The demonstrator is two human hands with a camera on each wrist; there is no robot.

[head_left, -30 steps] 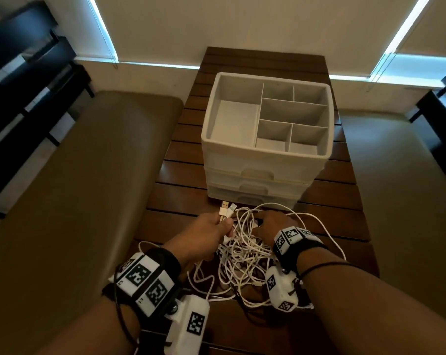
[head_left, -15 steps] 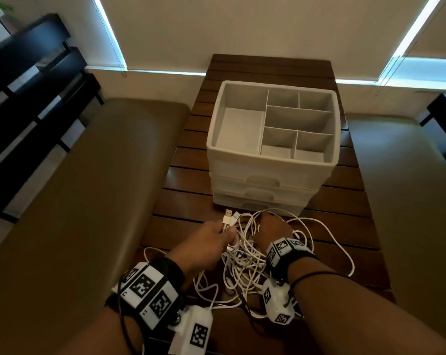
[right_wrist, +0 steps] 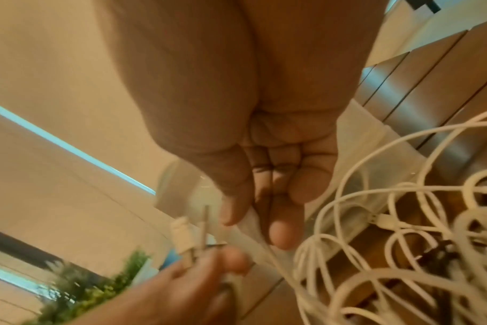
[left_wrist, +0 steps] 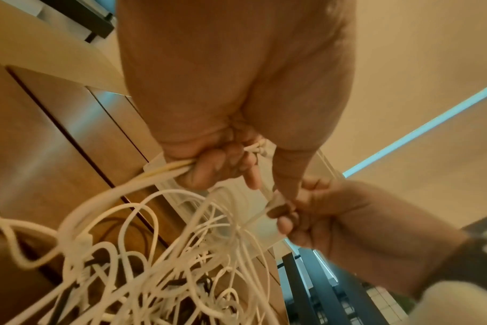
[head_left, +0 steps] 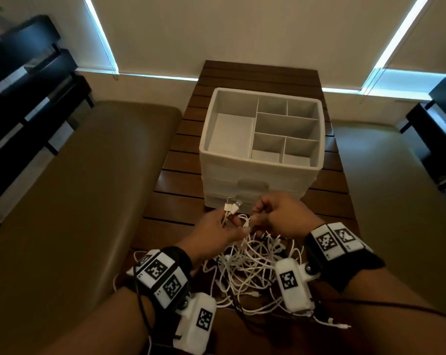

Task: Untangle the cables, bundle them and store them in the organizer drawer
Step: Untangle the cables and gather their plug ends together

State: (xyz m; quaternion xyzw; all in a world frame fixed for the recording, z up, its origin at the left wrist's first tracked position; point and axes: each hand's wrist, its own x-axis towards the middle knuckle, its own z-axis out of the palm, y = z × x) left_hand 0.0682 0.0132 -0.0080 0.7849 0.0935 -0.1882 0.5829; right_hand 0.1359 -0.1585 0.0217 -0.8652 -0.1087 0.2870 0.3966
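Note:
A tangle of white cables lies on the wooden table in front of the white organizer, whose drawers are closed. My left hand is lifted above the pile and grips two cable ends, their USB plugs sticking up past its fingers. My right hand is close beside it and pinches a cable end between thumb and forefinger. In the left wrist view the cable strands run out of my left fist down to the tangle.
The organizer's top tray has several bare compartments. The slatted table is narrow, flanked by brown padded benches on both sides. Black shelving stands at far left and a plant shows in the right wrist view.
Both hands have risen off the table, lifting cable ends from the pile. The right hand left the tangle and now pinches a cable end next to the left hand.

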